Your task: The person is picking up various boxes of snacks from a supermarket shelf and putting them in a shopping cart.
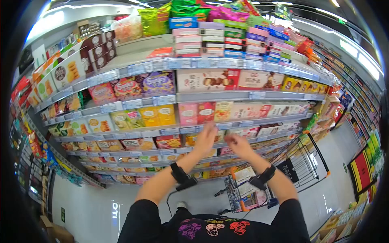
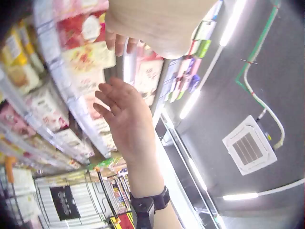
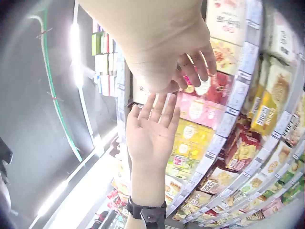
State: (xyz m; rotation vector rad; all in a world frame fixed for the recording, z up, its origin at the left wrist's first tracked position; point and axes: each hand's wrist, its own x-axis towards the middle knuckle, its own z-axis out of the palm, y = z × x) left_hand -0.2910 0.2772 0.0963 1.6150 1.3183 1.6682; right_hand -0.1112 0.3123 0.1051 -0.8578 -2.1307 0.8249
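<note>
Both bare hands are raised in front of a stocked snack shelf. My left hand (image 1: 206,139) has its fingers extended, palm showing in the right wrist view, and holds nothing. Just to its right is my right hand (image 1: 240,146), its fingers loosely bent and nothing in them. In the left wrist view the right hand (image 2: 131,117) shows its open palm side. Behind the hands stand a pink box (image 1: 188,114), a red box (image 1: 206,112) and a cream box with a floral print (image 1: 223,111). Yellow boxes (image 1: 166,115) stand left of these.
A wire shopping cart (image 1: 311,141) with a black sign (image 1: 287,170) stands at the lower right, with packages (image 1: 245,174) in it. Shelf edges with price labels (image 1: 251,95) run across. Hanging snack bags (image 1: 34,143) line the left end. A glossy floor (image 1: 109,206) lies below.
</note>
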